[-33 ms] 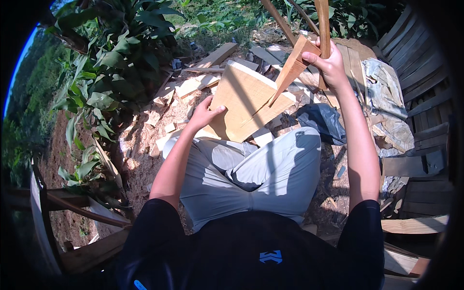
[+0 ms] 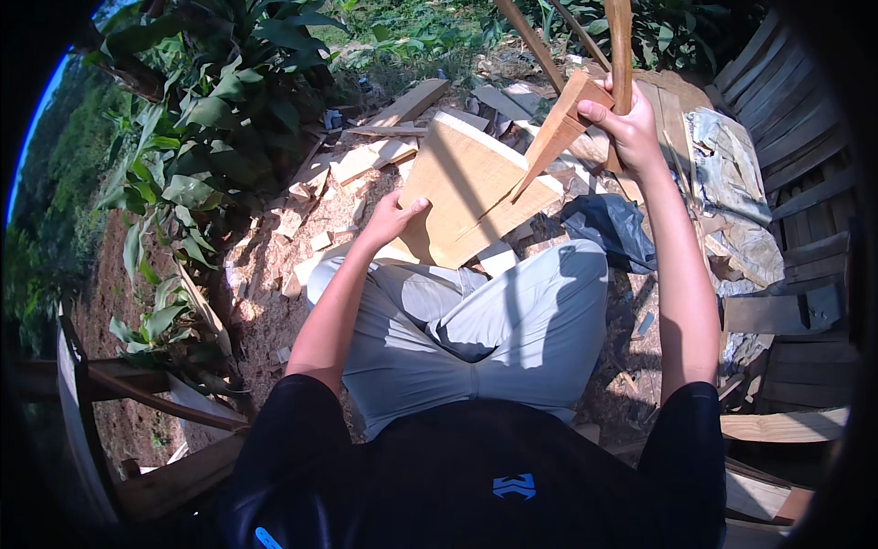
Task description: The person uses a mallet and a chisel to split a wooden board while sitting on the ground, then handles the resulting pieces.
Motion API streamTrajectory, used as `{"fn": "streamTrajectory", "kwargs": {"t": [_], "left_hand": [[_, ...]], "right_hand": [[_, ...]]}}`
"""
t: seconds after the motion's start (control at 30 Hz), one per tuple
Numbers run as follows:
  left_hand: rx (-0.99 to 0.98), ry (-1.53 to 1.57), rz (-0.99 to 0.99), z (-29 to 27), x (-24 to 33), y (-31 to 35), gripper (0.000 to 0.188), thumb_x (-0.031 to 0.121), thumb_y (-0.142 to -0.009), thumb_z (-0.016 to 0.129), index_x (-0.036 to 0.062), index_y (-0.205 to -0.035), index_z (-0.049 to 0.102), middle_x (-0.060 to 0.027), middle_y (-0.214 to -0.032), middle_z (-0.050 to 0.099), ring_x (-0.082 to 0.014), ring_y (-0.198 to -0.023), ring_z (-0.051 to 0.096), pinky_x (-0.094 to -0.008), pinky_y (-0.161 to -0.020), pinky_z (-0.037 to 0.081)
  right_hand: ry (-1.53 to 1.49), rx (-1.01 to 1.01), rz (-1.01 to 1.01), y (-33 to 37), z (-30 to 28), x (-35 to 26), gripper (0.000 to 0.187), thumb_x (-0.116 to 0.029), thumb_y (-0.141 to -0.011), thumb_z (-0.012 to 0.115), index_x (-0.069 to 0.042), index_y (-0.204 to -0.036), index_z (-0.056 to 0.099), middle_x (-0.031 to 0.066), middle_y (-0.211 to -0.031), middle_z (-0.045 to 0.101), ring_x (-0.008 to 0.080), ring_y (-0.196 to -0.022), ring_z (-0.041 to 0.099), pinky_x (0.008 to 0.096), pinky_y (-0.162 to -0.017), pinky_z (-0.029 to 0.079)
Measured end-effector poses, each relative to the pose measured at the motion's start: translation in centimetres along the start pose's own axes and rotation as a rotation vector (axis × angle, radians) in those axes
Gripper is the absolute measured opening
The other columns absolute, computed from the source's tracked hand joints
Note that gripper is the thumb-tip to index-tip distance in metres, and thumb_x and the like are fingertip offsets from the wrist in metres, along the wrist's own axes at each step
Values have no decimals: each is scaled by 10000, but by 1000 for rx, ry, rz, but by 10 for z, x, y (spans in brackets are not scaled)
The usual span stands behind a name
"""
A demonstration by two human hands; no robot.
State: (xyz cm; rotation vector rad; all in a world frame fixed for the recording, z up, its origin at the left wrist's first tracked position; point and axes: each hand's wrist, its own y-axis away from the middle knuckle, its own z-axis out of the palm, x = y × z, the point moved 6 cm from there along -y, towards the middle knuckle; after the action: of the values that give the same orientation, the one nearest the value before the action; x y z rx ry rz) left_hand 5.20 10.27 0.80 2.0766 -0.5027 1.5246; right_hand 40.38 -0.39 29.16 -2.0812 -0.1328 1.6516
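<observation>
A person is seen from above, seated outdoors among wood offcuts. A pale board [image 2: 471,197] is propped at the knees, its near edge gripped by the left hand [image 2: 391,220]. The right hand [image 2: 631,128] is raised and closed round a wooden handle [image 2: 620,50], whose wedge-shaped head [image 2: 558,133] is pointed down at the board's upper face. No change can be made out. Leafy plants [image 2: 197,137] stand at the left.

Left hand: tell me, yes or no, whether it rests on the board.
Yes, the left hand lies on the lower edge of the board, fingers curled over it.
</observation>
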Motion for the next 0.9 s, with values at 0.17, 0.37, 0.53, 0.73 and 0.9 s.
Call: {"fn": "streamTrajectory", "kwargs": {"t": [0.17, 0.37, 0.53, 0.73, 0.9], "left_hand": [[156, 44, 148, 8, 6, -21, 655, 467, -931, 716, 17, -1374, 544, -133, -1167, 682, -191, -1066, 630, -350, -954, 483], [154, -188, 22, -22, 57, -56, 753, 544, -880, 731, -47, -1323, 586, -189, -1145, 701, -215, -1014, 669, -352, -914, 509], [200, -299, 103, -78, 73, -94, 681, 459, -834, 811, -39, -1271, 655, -131, -1082, 733, -171, -969, 678, -300, -894, 506], [138, -571, -66, -120, 10, -138, 625, 593, -832, 776, 8, -1048, 738, -41, -773, 657, -109, -725, 596, -308, -682, 481], [-52, -408, -186, -85, -80, -153, 514, 514, -919, 729, 58, -732, 584, 24, -550, 503, -76, -475, 442, -288, -473, 347]], "right_hand": [[-37, 151, 36, 9, -21, 15, 457, -131, -814, 868, -33, -1091, 519, 71, -990, 664, 124, -863, 677, 263, -791, 557], [-118, 268, 42, -21, -44, 71, 436, -173, -829, 865, -58, -1057, 512, 37, -944, 657, 109, -842, 668, 259, -737, 554], [-352, 406, 288, -31, -27, 181, 289, -110, -897, 777, 3, -1079, 584, 74, -974, 679, 167, -895, 708, 275, -747, 606], [-534, 613, 623, 7, 30, 336, 343, -155, -867, 814, 1, -1107, 625, 97, -1029, 688, 195, -896, 690, 343, -805, 545], [-431, 569, 834, 59, 38, 421, 399, -193, -866, 818, 46, -1106, 607, 133, -1012, 682, 195, -878, 680, 344, -748, 552]]}}
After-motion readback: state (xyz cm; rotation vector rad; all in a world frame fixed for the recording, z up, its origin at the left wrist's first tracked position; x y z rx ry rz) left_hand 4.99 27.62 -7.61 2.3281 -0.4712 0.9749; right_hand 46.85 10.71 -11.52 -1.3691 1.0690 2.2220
